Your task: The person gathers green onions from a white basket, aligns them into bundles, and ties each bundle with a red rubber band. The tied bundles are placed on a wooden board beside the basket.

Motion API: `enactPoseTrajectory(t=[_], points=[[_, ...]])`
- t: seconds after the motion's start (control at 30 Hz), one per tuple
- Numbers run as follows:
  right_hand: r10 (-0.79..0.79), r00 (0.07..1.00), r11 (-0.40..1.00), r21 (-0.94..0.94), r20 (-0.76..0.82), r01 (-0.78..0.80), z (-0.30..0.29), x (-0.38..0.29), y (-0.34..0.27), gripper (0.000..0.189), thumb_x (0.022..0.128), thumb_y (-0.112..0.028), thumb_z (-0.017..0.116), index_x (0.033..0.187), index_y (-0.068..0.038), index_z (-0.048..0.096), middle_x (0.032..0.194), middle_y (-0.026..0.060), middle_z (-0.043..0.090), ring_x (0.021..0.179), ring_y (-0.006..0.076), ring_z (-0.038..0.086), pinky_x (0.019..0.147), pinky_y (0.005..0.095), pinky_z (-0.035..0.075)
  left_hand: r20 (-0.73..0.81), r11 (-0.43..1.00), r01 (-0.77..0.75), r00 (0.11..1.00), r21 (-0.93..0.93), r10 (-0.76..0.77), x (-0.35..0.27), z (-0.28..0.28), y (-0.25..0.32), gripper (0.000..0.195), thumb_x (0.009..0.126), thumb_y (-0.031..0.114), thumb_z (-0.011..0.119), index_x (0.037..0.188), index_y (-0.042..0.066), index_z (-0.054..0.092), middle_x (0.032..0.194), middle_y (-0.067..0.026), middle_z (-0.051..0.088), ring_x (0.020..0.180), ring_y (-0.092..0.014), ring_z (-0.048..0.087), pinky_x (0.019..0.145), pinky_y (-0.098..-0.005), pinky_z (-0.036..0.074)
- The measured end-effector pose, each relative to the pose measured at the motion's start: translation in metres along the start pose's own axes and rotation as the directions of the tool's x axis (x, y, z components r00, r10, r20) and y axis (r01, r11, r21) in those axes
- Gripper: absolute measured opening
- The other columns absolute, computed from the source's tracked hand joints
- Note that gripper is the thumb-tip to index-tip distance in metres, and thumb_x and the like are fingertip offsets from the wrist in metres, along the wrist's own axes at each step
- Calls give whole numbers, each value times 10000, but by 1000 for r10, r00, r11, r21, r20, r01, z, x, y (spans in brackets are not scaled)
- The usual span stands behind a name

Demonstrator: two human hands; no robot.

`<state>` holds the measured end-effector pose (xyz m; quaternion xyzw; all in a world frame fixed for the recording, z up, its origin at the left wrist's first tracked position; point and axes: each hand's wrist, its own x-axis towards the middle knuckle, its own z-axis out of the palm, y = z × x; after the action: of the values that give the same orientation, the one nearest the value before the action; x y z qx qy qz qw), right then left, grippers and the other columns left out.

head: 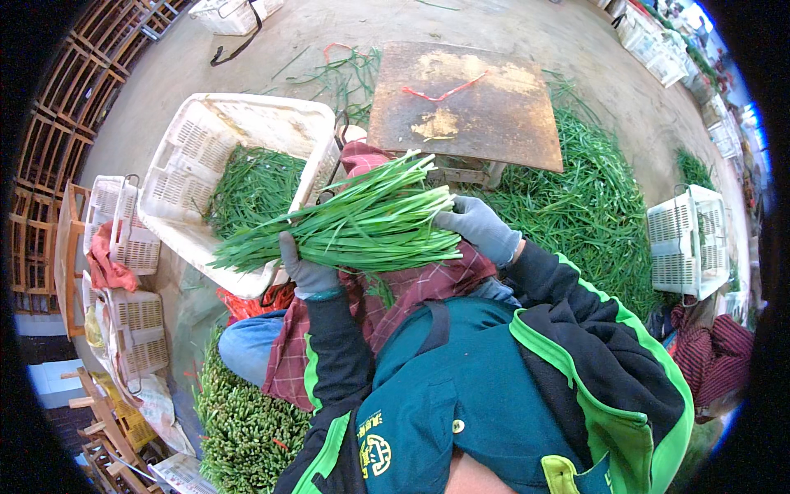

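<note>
A loose bunch of long green leafy stalks, likely garlic chives [364,222], lies across both my hands above my lap. My left hand [305,268], in a grey knit glove, supports the leafy side from below, its thumb raised at the near edge. My right hand [478,225], gloved the same way, grips the pale cut ends. Beyond the bunch stands a low wooden board table [463,105] with a red tie strip [445,96] on it. At the left, a white plastic crate [241,105] holds loose green leaves [256,185].
A large heap of green leaves [586,204] covers the floor at right, beside a white crate [688,241]. Tied bundles of stalks [253,426] stand at lower left. Red strips [244,304] lie by my knee. More crates [139,333] stand at far left.
</note>
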<state>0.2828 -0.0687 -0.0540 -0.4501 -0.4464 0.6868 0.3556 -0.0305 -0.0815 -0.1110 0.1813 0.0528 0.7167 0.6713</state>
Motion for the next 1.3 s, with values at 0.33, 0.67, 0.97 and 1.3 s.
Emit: enactPoseTrajectory(t=[0.33,0.67,0.97,1.3], points=[[-112,989,994,2,97,113,-4,-4,-2,408,865,-146,763,1228,15,672,1210,68,702,1066,144,639,995,310,489,105,984,-131,987,119,119,7,2,10,441,1005,416,576,1318,107,621,1426,-171,548,1351,-329,482,1165,-579,339],[25,990,995,96,136,-38,-9,-7,-1,410,920,-160,705,1284,18,644,1200,80,703,1055,125,648,973,291,502,-19,964,-111,993,241,119,2,-4,3,383,971,451,617,1199,148,668,1288,-126,638,1308,-367,501,1159,-554,347],[94,975,960,240,203,-142,-9,-6,7,399,978,-136,642,1334,36,587,1282,89,658,1120,140,629,1013,301,483,-182,964,-100,972,246,148,-3,6,-7,367,971,477,621,1060,121,635,1130,-107,658,1116,-317,601,1111,-552,399],[-392,904,555,-741,168,378,-132,-45,4,366,917,-150,708,1260,-43,635,1234,168,640,1146,302,633,987,397,510,-307,985,-99,942,140,139,-14,-46,10,363,961,484,632,1046,132,656,1348,-196,570,1340,-381,471,1180,-583,292]])
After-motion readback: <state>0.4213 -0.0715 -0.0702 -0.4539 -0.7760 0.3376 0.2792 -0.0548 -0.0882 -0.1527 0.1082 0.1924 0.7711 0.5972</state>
